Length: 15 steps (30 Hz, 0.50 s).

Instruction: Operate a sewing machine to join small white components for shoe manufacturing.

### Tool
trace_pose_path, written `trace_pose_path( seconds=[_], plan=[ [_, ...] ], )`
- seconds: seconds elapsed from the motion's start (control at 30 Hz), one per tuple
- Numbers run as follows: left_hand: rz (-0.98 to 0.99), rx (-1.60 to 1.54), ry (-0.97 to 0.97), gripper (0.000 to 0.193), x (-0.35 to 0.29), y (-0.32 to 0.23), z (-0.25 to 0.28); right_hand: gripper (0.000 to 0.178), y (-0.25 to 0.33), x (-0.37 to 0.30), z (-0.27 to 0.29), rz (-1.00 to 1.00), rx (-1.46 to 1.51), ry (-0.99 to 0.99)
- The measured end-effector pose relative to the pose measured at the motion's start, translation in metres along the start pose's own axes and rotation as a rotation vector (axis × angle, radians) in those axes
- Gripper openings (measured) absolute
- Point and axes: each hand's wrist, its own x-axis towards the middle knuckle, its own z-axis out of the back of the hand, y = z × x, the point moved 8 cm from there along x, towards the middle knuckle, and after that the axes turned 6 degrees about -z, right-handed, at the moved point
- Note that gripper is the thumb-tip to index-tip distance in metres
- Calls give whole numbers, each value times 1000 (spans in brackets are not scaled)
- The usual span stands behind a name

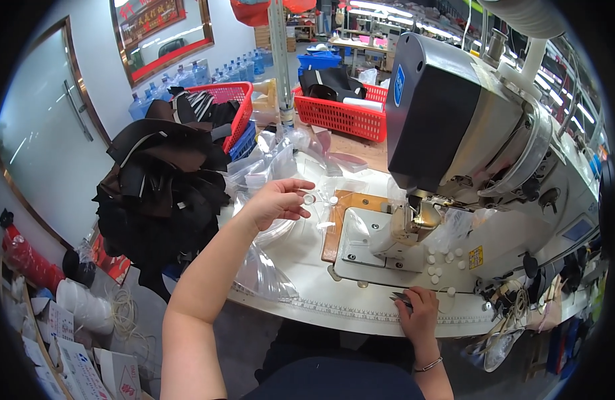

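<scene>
My left hand (279, 204) reaches over the left of the sewing machine bed with fingers apart. Right by its fingertips is a small white round piece (309, 199); I cannot tell whether they touch it. Clear plastic sheeting (266, 277) lies under and around that hand. At the table's front edge my right hand (421, 311) is closed around small dark thread snips (402, 299), their tip pointing left. The sewing machine's post (394, 237) rises between the hands, on a metal plate beside an orange-brown board (332, 233). Several white round pieces (433, 269) lie right of the post.
The dark machine head (434, 113) overhangs the table on the right. A heap of black and brown cut pieces (161, 180) stands at the left. Red baskets (341, 117) with dark pieces sit at the back. Cords and tools (517, 297) crowd the right edge.
</scene>
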Motion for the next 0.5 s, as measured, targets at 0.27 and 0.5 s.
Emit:
trace_pose_path(
  seconds=[0.27, 0.5],
  plan=[
    [11, 40, 16, 43, -10, 5, -5, 23, 0, -2, 0, 9, -16, -11],
    [-3, 130, -16, 44, -15, 4, 0, 23, 0, -1, 1, -5, 6, -5]
  ],
)
